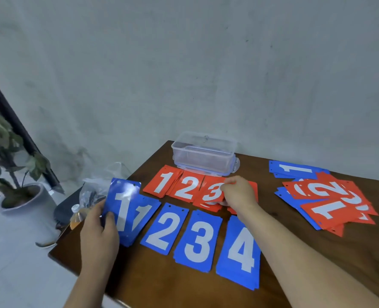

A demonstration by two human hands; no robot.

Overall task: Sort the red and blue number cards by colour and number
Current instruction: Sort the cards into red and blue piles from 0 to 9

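**Q:** Where do the sorted cards lie?

**A:** On the dark brown wooden table (pixel 153 278), in two rows. Far row: red piles marked 1 (pixel 164 183), 2 (pixel 188 185) and 3 (pixel 210 193), overlapping edge to edge. Near row: blue piles marked 1 (pixel 145 214), 2 (pixel 165 228), 3 (pixel 198 241) and 4 (pixel 239 252), with narrow gaps of wood between them.

**Q:** And the hands?

**A:** The left hand (pixel 99 230) grips a blue card marked 1 (pixel 123 201) by its lower left corner. The thumb is pressed on the face and the other fingers are hidden behind. The card stands tilted over the blue 1 pile and over the table's left edge. The right hand (pixel 239 194) has curled fingers that pinch the top red 3 card at its right edge.

**Q:** What remains unsorted?

**A:** A loose heap of red and blue cards (pixel 330 203) lies well apart at the right. Red 12s show on top, and a blue card marked 1 (pixel 295 170) lies just behind the heap.

**Q:** Where is there open room?

**A:** Bare wood lies between the blue 4 pile and the heap, crossed by the right forearm. A strip also runs along the front edge. A clear rectangular plastic box (pixel 204 152) sits at the back edge by the wall, touching the red row.
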